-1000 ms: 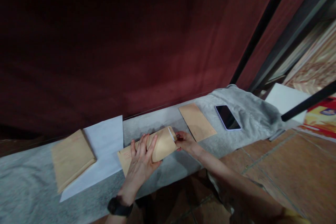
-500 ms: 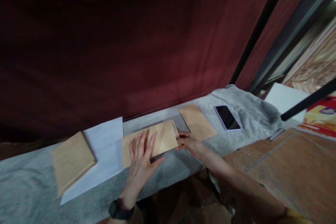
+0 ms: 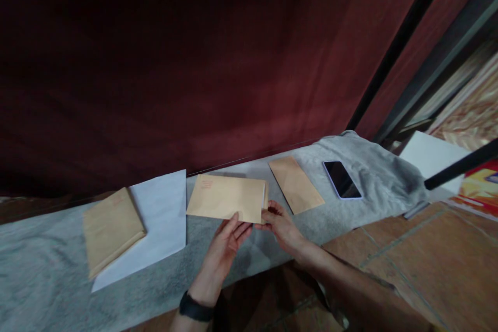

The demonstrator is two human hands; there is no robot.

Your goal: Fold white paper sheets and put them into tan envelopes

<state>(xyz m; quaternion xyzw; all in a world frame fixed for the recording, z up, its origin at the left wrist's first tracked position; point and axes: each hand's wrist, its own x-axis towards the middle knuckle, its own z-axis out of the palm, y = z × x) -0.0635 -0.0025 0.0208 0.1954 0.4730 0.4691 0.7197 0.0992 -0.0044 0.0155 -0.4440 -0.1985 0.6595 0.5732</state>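
- While both hands work at the centre, a brown packet lies at the far left, overlapping a white sheet on the grey cloth. Both keep their positions on the cloth.
- Left hand: no longer spread palm-down on the paper. I now have it turned palm up at the near edge, thumb on top, fingers beneath, pinching that edge. The forearm rises from below, with a black wristband at the wrist.
- Held envelope: located between the white sheet and the flat brown envelope. Its near edge appears raised; I cannot tell whether its far edge touches the cloth. Red print, covered a moment ago, is exposed at the far left corner. I judge this a change from pressing the face to supporting the edges.
- Right hand: stays at the right end, fingers curled, pinching the near right corner beside a narrow white strip. The forearm enters from the lower right.
- Flat brown envelope: lies just beyond the right hand, untouched.
- Phone: rests farther right on the cloth, apart from both hands.
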